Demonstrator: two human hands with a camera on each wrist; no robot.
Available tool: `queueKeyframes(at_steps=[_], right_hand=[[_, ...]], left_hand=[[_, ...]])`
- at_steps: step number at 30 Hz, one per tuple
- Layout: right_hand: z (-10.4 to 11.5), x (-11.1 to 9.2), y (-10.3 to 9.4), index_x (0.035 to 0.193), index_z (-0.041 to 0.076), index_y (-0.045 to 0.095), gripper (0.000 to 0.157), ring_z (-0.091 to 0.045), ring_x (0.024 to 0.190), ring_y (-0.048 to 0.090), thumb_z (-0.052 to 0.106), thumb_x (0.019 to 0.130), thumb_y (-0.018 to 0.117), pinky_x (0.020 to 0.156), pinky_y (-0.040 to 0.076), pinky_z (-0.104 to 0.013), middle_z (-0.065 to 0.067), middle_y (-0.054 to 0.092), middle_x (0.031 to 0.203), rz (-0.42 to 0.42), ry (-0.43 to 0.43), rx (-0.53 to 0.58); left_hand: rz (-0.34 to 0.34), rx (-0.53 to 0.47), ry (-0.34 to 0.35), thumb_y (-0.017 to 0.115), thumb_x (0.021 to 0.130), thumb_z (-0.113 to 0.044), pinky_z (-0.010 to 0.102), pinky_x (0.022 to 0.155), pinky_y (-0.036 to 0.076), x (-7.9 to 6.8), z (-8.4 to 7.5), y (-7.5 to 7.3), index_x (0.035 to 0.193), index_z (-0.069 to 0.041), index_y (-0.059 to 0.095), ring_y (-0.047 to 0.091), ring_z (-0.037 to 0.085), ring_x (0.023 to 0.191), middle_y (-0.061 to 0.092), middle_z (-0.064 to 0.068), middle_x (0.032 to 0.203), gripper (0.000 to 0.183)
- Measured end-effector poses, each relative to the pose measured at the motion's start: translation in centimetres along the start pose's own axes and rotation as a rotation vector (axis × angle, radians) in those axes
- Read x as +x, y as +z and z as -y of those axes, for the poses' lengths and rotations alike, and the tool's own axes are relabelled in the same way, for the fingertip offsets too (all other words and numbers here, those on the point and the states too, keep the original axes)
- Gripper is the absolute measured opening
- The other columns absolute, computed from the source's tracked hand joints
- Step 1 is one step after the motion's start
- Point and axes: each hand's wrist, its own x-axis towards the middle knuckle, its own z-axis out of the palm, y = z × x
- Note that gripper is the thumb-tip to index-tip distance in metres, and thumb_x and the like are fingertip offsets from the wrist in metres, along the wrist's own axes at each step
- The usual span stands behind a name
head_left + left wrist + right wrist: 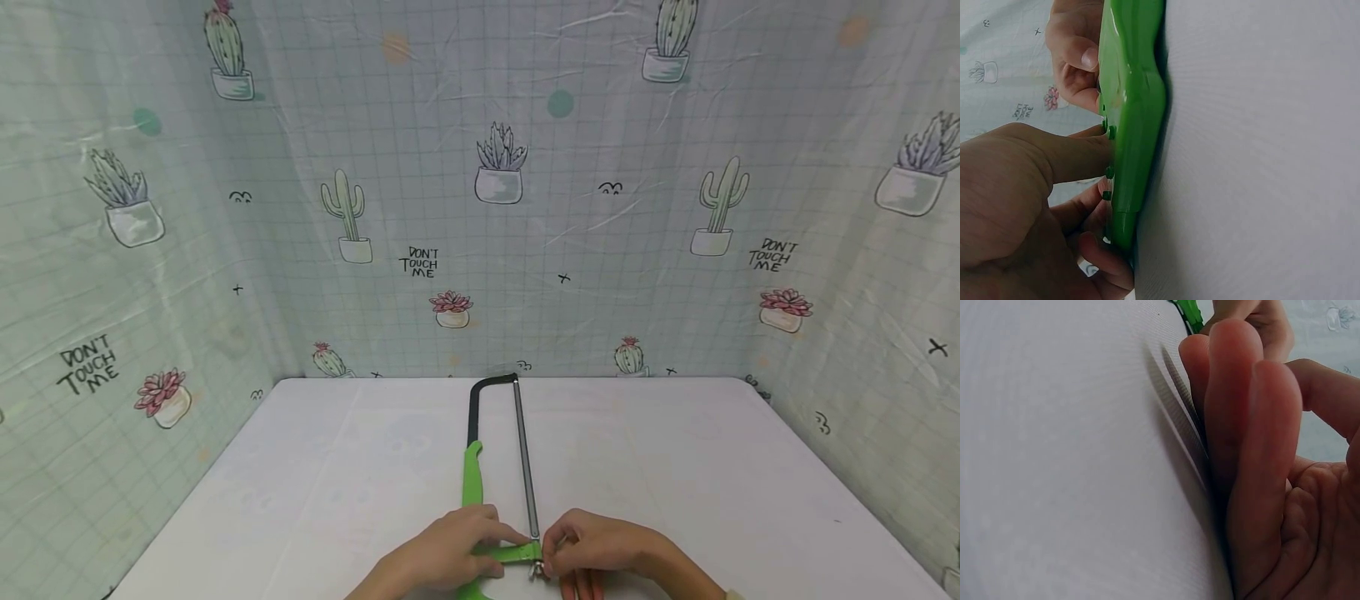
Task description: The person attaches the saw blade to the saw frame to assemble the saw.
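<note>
A hacksaw [471, 479] with a green handle and a black front frame lies on the white table, its grey blade [526, 458] running along the right side. My left hand [453, 546] grips the green crosspiece at the near end, thumb on one side and fingers on the other. In the left wrist view, that green part [1138, 119] sits close against the table. A metal wing nut [537, 570] shows beyond the crosspiece, at the blade's near end. My right hand [592, 542] pinches at this wing nut with thumb and index finger, its other fingers [1266, 444] extended low along the table.
The white table [337, 467] spreads around the saw on both sides. A hanging curtain [420, 167] printed with cacti and "Don't touch me" encloses the table at the back and both sides.
</note>
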Motion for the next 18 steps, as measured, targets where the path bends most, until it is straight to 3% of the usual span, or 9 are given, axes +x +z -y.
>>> queueKeyframes(at_steps=[6,13,18], right_hand=[[0.07,0.03,-0.02,0.105,-0.018,0.062,0.036,0.002,0.048,0.056,0.016,0.094,0.06,0.046,0.045,-0.014,0.002,0.066,0.066,-0.006,0.007,-0.012],[0.11,-0.06,0.01,0.096,0.004,0.07,0.015,0.002,0.047,0.056,0.016,0.094,0.061,0.045,0.045,-0.014,0.002,0.067,0.066,-0.011,0.015,-0.001],[0.05,-0.08,-0.07,0.095,0.008,0.069,0.009,0.002,0.047,0.057,0.015,0.095,0.063,0.045,0.045,-0.015,0.004,0.068,0.066,0.003,0.005,0.005]], left_hand=[[-0.004,-0.003,-0.012,0.078,0.089,-0.026,0.017,0.061,0.04,0.02,-0.09,-0.03,0.127,-0.038,0.074,0.043,-0.003,0.073,0.054,-0.019,0.084,0.04],[-0.006,-0.003,-0.017,0.078,0.089,-0.026,0.017,0.061,0.04,0.03,-0.18,-0.01,0.127,-0.038,0.074,0.044,-0.002,0.074,0.055,-0.019,0.085,0.04],[-0.009,-0.001,-0.015,0.078,0.089,-0.026,0.017,0.061,0.04,0.02,-0.16,0.07,0.127,-0.038,0.074,0.044,-0.002,0.073,0.054,-0.019,0.085,0.04]])
